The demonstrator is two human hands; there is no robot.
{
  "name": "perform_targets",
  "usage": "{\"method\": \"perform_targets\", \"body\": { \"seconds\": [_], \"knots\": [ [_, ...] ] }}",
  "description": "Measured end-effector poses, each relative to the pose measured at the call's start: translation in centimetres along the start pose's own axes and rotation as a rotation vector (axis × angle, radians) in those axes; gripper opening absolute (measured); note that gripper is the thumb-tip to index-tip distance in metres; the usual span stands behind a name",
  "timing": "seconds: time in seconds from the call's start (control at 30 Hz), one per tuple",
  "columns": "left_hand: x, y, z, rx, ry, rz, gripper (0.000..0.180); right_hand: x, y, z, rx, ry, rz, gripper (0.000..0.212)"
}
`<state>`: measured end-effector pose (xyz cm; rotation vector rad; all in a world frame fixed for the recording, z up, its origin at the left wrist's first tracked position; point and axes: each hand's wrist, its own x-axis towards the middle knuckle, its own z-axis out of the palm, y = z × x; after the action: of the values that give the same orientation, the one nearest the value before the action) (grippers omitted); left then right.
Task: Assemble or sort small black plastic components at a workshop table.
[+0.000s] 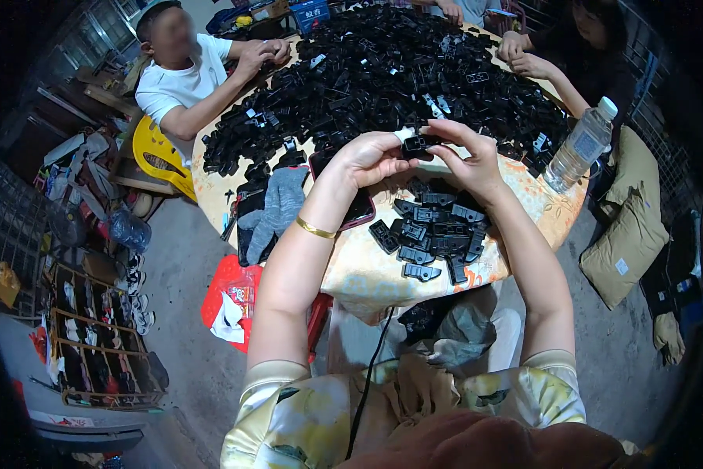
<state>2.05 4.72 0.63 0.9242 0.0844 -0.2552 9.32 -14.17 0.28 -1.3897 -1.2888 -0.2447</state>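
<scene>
Both of my hands meet over the table's near half, around a small black plastic part (416, 145) with openings in its face. My left hand (369, 159) pinches it from the left, with something small and white at the fingertips. From the other side, the thumb and fingers of my right hand (467, 156) grip the same part. Just below them lies a small group of similar black plastic parts (437, 230). Beyond my hands spreads a large heap of black plastic pieces (382, 74). Under my left wrist a phone in a red case (361, 211) is partly hidden.
A clear bottle with a pale cap (579, 147) stands at the table's right edge. Grey gloves (277, 207) lie left of my forearm. Co-workers sit around the patterned tablecloth (351, 273); one is on a yellow chair (157, 152). A red bag (230, 293) is lower left.
</scene>
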Motion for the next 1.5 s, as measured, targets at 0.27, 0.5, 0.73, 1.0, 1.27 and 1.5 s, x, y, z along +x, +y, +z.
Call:
{"method": "perform_targets", "body": {
  "seconds": [0.27,0.5,0.73,1.0,1.27,1.5],
  "knots": [
    [0.4,-0.4,-0.3,0.085,0.154,0.056,0.025,0.1,0.6,-0.1,-0.178,-0.001,-0.137,0.039],
    [-0.3,-0.6,2.1,0.572,0.128,0.180,0.028,0.0,0.2,-0.4,-0.268,-0.099,-0.057,0.053],
    [-0.4,-1.1,3.5,0.801,0.232,0.317,0.023,0.7,2.8,-3.3,0.313,0.092,0.369,0.042],
    [-0.8,-3.3,4.9,1.459,-0.333,0.453,0.038,-0.5,7.2,-2.8,-0.886,-0.019,0.173,0.028],
    [-0.5,0.7,-0.1,1.504,0.619,0.500,0.023,-0.3,6.4,-2.0,-0.886,-0.199,0.357,0.024],
    [2.4,-1.5,-0.9,2.078,0.873,0.408,0.034,-0.1,5.1,-2.1,-0.467,0.048,0.246,0.031]
  ]
}}
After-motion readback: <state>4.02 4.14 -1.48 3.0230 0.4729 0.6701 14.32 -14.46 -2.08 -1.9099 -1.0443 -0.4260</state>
